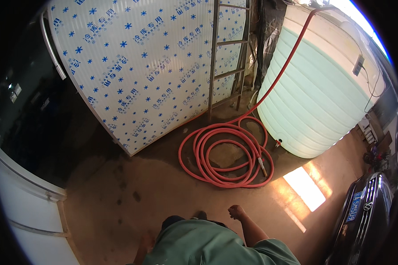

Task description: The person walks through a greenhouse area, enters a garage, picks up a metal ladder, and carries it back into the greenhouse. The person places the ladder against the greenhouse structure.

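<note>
My right hand [236, 212] hangs at my right side, fingers curled in, with nothing visible in it. My left hand [147, 242] is low at my left side, dim and blurred, and its fingers cannot be made out. Neither hand touches anything that I can see. Ahead of me on the floor lies a coiled red hose [239, 185], its metal-tipped end [262, 165] resting across the loops. From the coil, the hose runs up over the top of a big pale-green plastic tank [309, 101]. A small tap [278, 142] sticks out near the tank's base.
A large white panel with blue snowflake prints [141, 62] stands ahead left, a metal ladder [212, 75] leaning by it. At the right is the front of a dark car [367, 221]. A white door [31, 198] lies at the left. Sunlight [305, 187] falls on the floor.
</note>
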The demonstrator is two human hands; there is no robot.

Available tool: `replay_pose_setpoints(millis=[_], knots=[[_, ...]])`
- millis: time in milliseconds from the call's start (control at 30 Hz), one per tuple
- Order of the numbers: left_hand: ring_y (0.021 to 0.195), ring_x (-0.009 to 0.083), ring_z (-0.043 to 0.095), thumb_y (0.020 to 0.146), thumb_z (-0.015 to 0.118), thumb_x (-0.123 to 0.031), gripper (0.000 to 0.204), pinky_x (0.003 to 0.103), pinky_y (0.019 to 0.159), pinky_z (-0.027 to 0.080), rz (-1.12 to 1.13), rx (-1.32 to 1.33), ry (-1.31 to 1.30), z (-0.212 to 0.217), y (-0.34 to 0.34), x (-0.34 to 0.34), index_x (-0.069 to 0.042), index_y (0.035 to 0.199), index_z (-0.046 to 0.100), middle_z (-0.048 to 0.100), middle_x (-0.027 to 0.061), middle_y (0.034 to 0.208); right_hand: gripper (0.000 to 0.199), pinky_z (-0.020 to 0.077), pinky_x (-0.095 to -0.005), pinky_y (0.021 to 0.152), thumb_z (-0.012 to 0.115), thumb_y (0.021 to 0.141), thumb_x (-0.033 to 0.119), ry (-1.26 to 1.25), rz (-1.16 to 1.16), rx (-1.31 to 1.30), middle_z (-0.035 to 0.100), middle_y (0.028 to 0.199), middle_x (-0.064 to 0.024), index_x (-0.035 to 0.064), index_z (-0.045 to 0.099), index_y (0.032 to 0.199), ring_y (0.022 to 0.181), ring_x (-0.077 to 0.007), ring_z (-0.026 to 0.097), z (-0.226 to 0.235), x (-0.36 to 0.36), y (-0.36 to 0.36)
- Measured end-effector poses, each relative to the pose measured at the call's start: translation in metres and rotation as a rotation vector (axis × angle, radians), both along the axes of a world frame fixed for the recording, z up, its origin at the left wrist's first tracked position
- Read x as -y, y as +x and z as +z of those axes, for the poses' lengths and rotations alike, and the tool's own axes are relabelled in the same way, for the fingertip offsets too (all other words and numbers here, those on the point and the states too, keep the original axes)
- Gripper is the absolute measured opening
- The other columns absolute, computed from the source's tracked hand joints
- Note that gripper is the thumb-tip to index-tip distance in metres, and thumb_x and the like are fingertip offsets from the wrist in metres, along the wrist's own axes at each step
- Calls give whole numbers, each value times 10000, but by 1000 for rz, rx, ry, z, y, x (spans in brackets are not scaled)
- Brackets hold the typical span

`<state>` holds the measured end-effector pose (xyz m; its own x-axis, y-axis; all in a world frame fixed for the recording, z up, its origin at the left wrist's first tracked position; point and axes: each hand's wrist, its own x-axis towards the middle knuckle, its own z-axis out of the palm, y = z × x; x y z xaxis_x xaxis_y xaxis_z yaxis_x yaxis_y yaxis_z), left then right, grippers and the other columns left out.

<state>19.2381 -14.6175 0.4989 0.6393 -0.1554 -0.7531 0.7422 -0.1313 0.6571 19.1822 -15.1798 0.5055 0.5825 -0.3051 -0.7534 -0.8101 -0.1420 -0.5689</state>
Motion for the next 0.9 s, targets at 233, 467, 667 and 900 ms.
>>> replay_pose_setpoints(millis=[233, 467, 667, 900], knots=[[484, 202, 482, 922, 523, -172, 153, 339, 421, 368, -6, -186, -18, -22, 125, 53, -68, 827, 583, 534, 91, 665, 280, 481, -296, 488, 574, 901, 264, -102, 97, 199, 606, 736, -54, 9, 625, 1006, 584, -152, 598, 37, 82, 173], [703, 225, 561, 900, 547, -216, 187, 370, 623, 438, -291, 23, 416, -16, 320, 146, -52, 957, 618, 599, 130, 846, 283, 509, -315, 513, 586, 898, 264, -184, 364, 15, 639, 748, -74, -6, 640, 963, 636, -176, 640, 20, 144, 243], [891, 244, 629, 882, 568, -253, 296, 397, 797, 498, -602, 170, 644, 48, 477, 239, -38, 1069, 648, 654, 164, 1002, 276, 533, -314, 592, 568, 906, 259, -471, 268, 241, 662, 760, -86, 3, 655, 960, 677, -208, 660, 75, 216, 351], [842, 231, 653, 877, 628, -297, 344, 391, 771, 523, -459, 337, 432, 42, 599, 317, 1, 1048, 637, 671, 160, 935, 254, 481, -285, 553, 540, 938, 238, -144, -130, 598, 618, 701, -49, 9, 632, 879, 585, -144, 585, 187, 309, 562]])
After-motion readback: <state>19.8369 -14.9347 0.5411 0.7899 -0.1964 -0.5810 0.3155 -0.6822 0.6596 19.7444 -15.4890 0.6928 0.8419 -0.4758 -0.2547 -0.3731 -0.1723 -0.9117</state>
